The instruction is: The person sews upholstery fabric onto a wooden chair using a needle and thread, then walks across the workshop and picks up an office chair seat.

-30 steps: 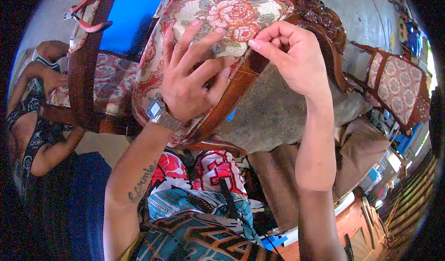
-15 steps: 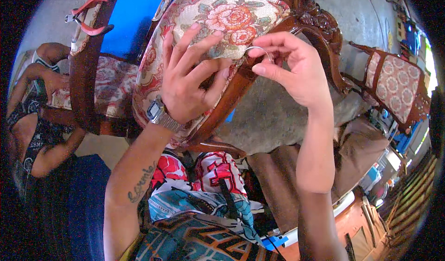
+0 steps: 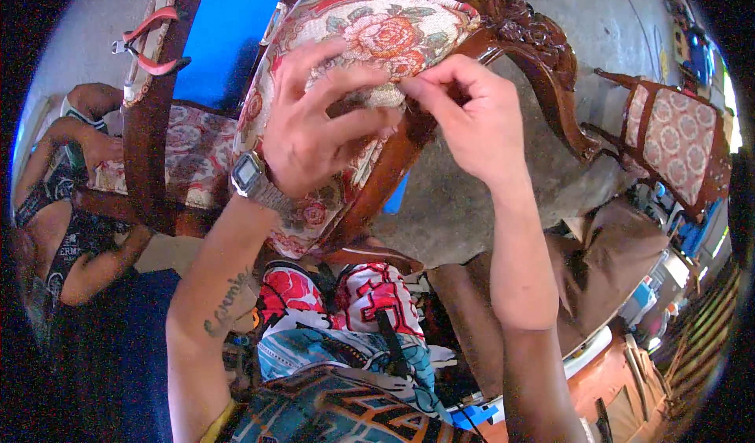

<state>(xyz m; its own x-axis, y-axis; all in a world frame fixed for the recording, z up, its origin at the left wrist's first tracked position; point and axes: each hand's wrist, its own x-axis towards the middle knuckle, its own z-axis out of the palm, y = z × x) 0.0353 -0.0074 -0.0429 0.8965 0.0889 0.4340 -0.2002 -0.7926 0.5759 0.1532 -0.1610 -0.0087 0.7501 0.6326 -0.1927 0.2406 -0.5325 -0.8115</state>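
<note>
On concrete floor (image 3: 472,207) | carved floral chair (image 3: 377,26) | red pliers (image 3: 145,46) on rail

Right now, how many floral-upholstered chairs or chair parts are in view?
3. One chair back lies under both hands, a second upholstered piece sits behind it at the left, and a third chair stands at the right edge. Others may be hidden.

Cream upholstery (image 3: 370,26) with red-pink roses, reddish-brown carved frame (image 3: 543,58), red-handled pliers (image 3: 149,46), blue sheet (image 3: 228,34)
</note>
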